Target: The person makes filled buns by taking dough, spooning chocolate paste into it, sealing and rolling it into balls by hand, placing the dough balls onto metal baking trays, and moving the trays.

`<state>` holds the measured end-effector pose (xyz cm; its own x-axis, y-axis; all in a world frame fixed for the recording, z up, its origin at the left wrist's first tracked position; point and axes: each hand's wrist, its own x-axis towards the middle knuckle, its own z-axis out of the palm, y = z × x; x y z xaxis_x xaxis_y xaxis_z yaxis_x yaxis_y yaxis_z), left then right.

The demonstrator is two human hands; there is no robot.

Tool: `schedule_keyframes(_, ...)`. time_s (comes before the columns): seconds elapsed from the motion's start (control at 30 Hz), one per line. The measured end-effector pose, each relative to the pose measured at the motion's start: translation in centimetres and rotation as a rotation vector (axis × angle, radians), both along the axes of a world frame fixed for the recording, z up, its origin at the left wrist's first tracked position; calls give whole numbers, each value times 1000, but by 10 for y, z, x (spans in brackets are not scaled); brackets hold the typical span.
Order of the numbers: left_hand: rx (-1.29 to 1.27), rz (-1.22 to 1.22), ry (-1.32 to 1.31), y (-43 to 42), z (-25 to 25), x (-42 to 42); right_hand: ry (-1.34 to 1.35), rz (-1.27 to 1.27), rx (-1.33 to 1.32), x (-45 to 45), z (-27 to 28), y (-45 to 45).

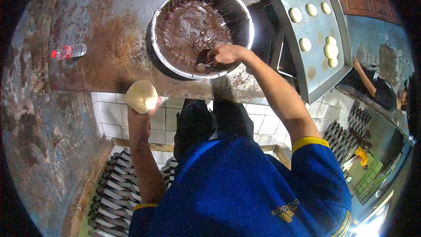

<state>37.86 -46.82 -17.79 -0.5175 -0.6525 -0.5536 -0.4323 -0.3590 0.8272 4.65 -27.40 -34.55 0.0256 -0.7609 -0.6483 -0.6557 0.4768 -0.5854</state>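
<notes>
My left hand (153,107) holds up a pale lump of dough (141,96) at the table's front edge; the dough hides most of the fingers. Inside a big round tub (154,39) lies thick dark brown paste (190,28), smeared up its walls. My right hand (226,54) reaches over the tub's near right side, fingers closed round a spoon (201,67). The spoon's bowl end sits low, at the paste near the front wall. Whether it carries any paste is hard to tell.
On the right, a metal tray (315,33) carries several pale dough balls (305,44), some touching each other. A plastic bottle (69,51) with a red cap lies on its side at left on the stained table (105,35). Other people (381,88) are at the far right.
</notes>
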Motion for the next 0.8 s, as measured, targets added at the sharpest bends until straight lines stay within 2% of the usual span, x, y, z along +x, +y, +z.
schedule_keyframes(0.03, -2, 0, 2, 0, -1, 1, -98, 0, 26, -5, -7, 1)
schedule_keyframes(0.1, 9, -7, -42, 0, -1, 2, 141, -63, -59, 5, -23, -1)
schedule_keyframes(0.13, 6, -7, -41, 1, 3, -1, 224, -84, 85, 16, 25, -14)
schedule_keyframes(0.3, -46, 33, -71, 6, 18, -9, 285, -188, 57, 35, 16, -9)
schedule_keyframes(0.37, -15, 23, -58, 1, 2, 0, -23, -11, -64, 17, -6, -5)
schedule_keyframes(0.4, 17, 11, -41, 0, -4, 2, -271, -87, -157, 9, 8, -8)
schedule_keyframes(0.43, 17, 11, -38, 0, -3, 1, -268, -87, -158, 12, 15, -11)
schedule_keyframes(0.5, 88, 13, -131, -1, 3, -1, -3, -281, -104, 29, 24, -21)
schedule_keyframes(0.53, 86, 13, -132, -2, 3, -1, 121, -293, -188, 36, -4, -19)
schedule_keyframes(0.57, 90, 13, -118, -1, 2, -1, 119, -294, -190, 44, -18, -19)
schedule_keyframes(0.63, 94, 15, -105, 1, 4, -2, 284, -335, -114, 60, -34, -18)
schedule_keyframes(0.7, 39, 31, -102, 3, 10, -3, 337, -359, -64, 69, -35, -19)
schedule_keyframes(0.77, -15, 4, -188, -2, -8, 11, 175, -247, -40, 57, -7, -22)
schedule_keyframes(0.8, -67, -30, -274, -3, -15, 15, -112, -259, -114, 42, 12, -23)
